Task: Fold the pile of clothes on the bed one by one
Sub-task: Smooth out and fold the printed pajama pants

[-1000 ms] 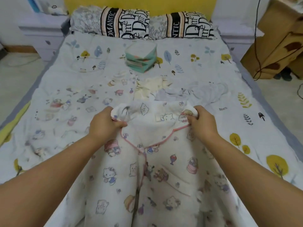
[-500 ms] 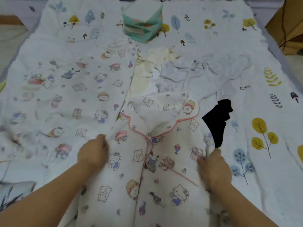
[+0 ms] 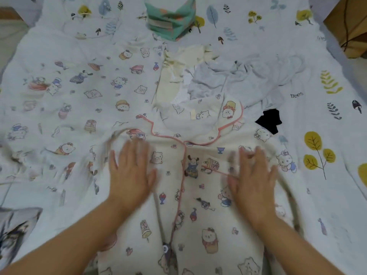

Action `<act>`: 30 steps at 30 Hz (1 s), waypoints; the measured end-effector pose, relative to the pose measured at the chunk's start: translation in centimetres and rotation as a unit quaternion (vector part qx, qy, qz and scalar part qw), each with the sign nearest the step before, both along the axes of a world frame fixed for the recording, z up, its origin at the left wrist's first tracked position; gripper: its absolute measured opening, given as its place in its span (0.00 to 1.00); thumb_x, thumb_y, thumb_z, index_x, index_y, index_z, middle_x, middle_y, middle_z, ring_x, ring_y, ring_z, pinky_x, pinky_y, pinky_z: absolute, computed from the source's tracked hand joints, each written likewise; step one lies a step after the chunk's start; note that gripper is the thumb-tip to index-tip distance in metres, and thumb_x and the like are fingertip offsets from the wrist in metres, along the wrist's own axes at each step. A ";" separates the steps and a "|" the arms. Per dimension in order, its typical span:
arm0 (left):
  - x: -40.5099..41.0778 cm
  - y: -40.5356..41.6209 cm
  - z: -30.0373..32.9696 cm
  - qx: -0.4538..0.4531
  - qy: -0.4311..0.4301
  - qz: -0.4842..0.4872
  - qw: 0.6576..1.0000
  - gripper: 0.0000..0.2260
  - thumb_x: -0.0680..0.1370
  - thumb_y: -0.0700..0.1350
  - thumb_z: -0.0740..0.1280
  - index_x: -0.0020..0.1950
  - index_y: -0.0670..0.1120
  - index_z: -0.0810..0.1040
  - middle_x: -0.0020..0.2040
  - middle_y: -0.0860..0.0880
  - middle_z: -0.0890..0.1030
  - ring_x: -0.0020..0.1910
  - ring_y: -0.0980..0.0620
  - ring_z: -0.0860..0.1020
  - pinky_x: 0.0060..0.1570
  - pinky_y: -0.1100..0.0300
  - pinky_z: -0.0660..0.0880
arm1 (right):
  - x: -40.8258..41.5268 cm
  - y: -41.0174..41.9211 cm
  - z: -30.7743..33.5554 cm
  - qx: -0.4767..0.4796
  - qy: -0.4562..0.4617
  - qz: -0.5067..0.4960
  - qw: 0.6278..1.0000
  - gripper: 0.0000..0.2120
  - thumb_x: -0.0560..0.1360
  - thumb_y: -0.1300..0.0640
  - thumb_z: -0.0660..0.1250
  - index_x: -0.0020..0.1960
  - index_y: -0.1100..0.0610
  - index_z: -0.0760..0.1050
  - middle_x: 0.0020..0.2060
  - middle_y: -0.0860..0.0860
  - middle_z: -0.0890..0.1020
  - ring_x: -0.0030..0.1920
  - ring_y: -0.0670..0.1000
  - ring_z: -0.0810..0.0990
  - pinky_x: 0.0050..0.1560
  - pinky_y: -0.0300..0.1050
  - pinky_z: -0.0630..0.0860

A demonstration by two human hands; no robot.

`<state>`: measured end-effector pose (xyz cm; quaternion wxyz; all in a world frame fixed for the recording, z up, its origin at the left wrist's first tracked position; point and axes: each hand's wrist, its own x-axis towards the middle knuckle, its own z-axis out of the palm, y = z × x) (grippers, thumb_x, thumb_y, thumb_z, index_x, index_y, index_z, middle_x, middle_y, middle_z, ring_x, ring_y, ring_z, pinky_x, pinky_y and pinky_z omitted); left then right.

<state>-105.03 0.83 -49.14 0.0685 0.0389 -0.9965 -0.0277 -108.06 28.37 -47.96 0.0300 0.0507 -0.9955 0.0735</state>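
Both palms are down flat on the bed now. The white cartoon-print pyjama top with pink piping [image 3: 184, 175] lies spread face-up in the lower centre of the frame, its collar pointing toward the top. The left hand [image 3: 129, 173] presses on the left chest panel, fingers straight and spread, gripping nothing. The right hand [image 3: 252, 177] does the same on the right panel, over the pocket; both are blurred, so finer finger detail is lost.

Room to work: open bedspread, the white leaf-print sheet [image 3: 321, 205], shows to the right of the top. To the left a second cartoon-print garment [image 3: 69, 108] lies right against it. Just above the collar sit a crumpled cream garment [image 3: 178, 72] and a pale grey garment [image 3: 248, 76], and a small black item [image 3: 270, 120] lies near the right shoulder. A folded green-patterned stack [image 3: 170, 18] sits at the top centre, well apart. A brown cardboard box [image 3: 351, 26] marks the upper right edge.
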 end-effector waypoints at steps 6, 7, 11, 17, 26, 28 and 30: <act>6.1 -2.7 -4.0 -0.108 -0.217 -0.094 0.966 0.28 0.79 0.61 0.39 0.70 0.50 0.65 0.67 0.46 0.73 0.67 0.46 0.67 0.65 0.46 0.53 | 5.7 3.6 -4.5 0.133 -0.139 0.101 0.976 0.27 0.80 0.41 0.40 0.71 0.51 0.63 0.69 0.55 0.69 0.71 0.58 0.60 0.65 0.59 0.59; 6.0 -2.8 -3.5 -0.107 -0.229 -0.085 0.964 0.28 0.78 0.61 0.40 0.71 0.50 0.64 0.69 0.45 0.71 0.68 0.45 0.68 0.65 0.44 0.54 | 5.5 3.4 -3.7 0.127 -0.146 0.091 0.977 0.26 0.80 0.42 0.43 0.71 0.52 0.64 0.70 0.55 0.67 0.71 0.59 0.62 0.66 0.60 0.62; 7.2 0.4 0.0 -0.006 -0.152 -0.017 0.988 0.22 0.71 0.52 0.53 0.56 0.43 0.78 0.52 0.42 0.80 0.52 0.41 0.77 0.52 0.42 0.73 | 7.0 0.8 -0.7 -0.009 -0.164 0.020 0.986 0.24 0.75 0.57 0.65 0.69 0.61 0.66 0.66 0.65 0.68 0.66 0.67 0.68 0.62 0.62 0.68; 15.8 3.9 1.5 0.092 -0.031 0.064 0.993 0.18 0.70 0.50 0.56 0.53 0.40 0.71 0.49 0.38 0.75 0.46 0.40 0.73 0.42 0.48 0.74 | 15.6 1.1 1.9 -0.110 -0.231 -0.193 0.947 0.29 0.77 0.53 0.61 0.73 0.59 0.55 0.64 0.58 0.67 0.64 0.56 0.66 0.63 0.49 0.66; 21.4 4.1 2.1 0.294 -0.146 0.340 0.881 0.11 0.72 0.40 0.69 0.34 0.42 0.69 0.36 0.42 0.73 0.37 0.42 0.71 0.38 0.52 0.66 | 21.0 0.5 2.8 -0.254 -0.324 -0.253 0.875 0.09 0.78 0.54 0.61 0.44 0.57 0.65 0.41 0.52 0.74 0.41 0.51 0.73 0.45 0.47 0.70; 21.7 3.9 2.6 0.388 -0.103 0.312 0.861 0.11 0.76 0.38 0.64 0.35 0.45 0.68 0.32 0.46 0.73 0.33 0.47 0.71 0.34 0.54 0.68 | 21.2 0.8 4.0 -0.321 -0.291 -0.246 0.867 0.08 0.79 0.56 0.59 0.45 0.60 0.64 0.38 0.51 0.75 0.37 0.49 0.73 0.42 0.46 0.69; 21.9 3.3 3.6 0.451 -0.060 0.313 0.833 0.05 0.78 0.39 0.61 0.42 0.45 0.71 0.34 0.46 0.76 0.33 0.46 0.75 0.37 0.53 0.72 | 21.2 1.7 5.2 -0.336 -0.269 -0.250 0.867 0.07 0.79 0.58 0.59 0.50 0.61 0.65 0.40 0.52 0.74 0.40 0.51 0.72 0.47 0.47 0.69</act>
